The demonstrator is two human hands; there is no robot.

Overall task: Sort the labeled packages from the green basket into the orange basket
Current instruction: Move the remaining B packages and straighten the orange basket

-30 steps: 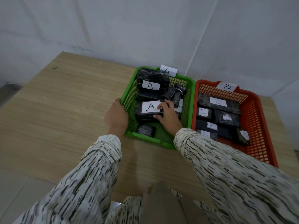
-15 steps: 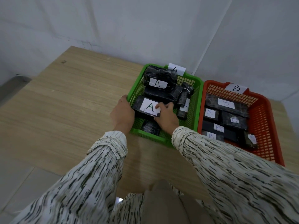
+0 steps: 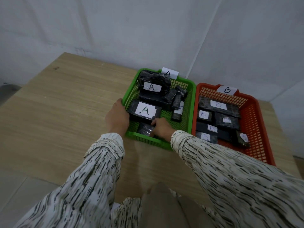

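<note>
One small package (image 3: 145,129) pinched by right hand (image 3: 162,129); orange basket (image 3: 263,129) lying rightward; green basket (image 3: 144,140) rim gripped by left hand (image 3: 117,116).

I count two plastic mesh baskets: one green basket (image 3: 148,142) on the left and one orange basket (image 3: 258,129) on the right. Each has one white paper tag (image 3: 170,73) (image 3: 227,90) on its far rim.

The orange one holds six black wrapped packages (image 3: 218,104), all marked B.

The green one holds two A-marked packages (image 3: 145,110) (image 3: 152,87), one small glossy package (image 3: 144,130) and one long plain package (image 3: 153,99). There are more rolled ones at its right side, but I can't count them surely.
</note>
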